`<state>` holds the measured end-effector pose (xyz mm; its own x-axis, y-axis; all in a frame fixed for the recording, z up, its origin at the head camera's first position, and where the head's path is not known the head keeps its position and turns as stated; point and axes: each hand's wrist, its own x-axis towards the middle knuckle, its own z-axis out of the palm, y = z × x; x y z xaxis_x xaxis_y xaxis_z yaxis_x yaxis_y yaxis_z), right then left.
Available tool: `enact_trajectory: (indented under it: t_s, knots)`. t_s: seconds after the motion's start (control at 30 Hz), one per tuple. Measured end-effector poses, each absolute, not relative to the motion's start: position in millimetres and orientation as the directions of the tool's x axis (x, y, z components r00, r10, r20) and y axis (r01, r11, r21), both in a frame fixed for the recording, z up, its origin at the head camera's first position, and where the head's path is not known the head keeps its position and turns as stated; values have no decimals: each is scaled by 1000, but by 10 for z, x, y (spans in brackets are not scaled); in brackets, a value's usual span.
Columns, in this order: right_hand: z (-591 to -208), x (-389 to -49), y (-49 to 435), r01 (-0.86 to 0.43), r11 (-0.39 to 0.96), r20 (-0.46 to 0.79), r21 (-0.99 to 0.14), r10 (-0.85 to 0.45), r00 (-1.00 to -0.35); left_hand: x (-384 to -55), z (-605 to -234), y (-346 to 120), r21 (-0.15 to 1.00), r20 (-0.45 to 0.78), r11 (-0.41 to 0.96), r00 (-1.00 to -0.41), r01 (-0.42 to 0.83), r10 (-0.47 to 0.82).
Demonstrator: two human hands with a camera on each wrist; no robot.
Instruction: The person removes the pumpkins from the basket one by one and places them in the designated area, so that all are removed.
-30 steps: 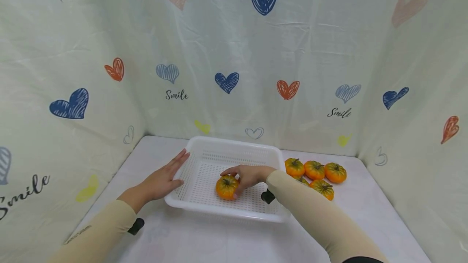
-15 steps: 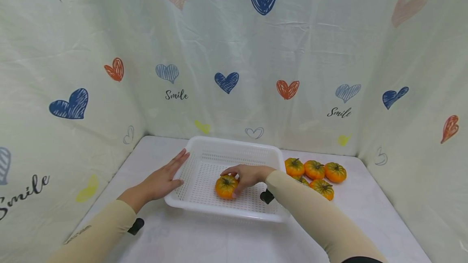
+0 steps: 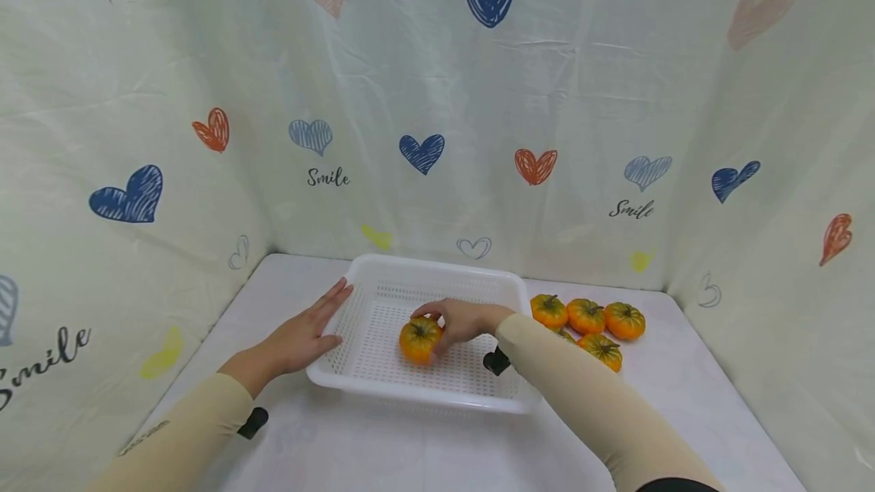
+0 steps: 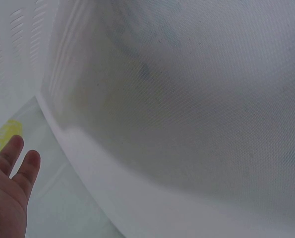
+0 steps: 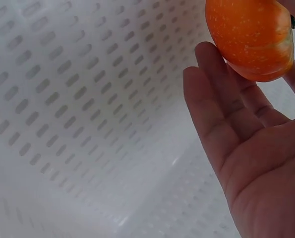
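Observation:
My right hand grips a small orange-and-green pumpkin between thumb and fingers, inside a white perforated plastic basket. Close up in the right wrist view, the pumpkin shows its glossy orange side above the fingers of the right hand; the basket's slotted surface lies beyond. At the basket's left side, my left hand rests with its fingers straight and spread along the rim. Two fingertips and part of the left hand show in the left wrist view.
Several more small pumpkins sit on the white table to the right of the basket, one partly hidden by the right sleeve. A heart-printed curtain encloses the table at the back and both sides.
My right hand and the pumpkin have risen slightly in the head view, away from me or upward. The left hand and the basket stay in place.

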<state>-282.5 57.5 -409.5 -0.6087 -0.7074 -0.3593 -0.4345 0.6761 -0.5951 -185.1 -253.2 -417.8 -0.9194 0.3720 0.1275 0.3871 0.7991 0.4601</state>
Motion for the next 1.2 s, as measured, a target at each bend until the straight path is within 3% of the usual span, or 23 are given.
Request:
enact_trajectory:
  t_s: [0.67,1.2]
  knots:
    - [-3710,-2868,732,-448,554,-223,-702,-768,-600,-1862,-4242,-2548,461,161,784,-908,415,386]
    - [-3366,-2714,1183,-415,544,-168,-729,-730,-662,-1860,-4204,-2525,458,114,805,-923,377,367]
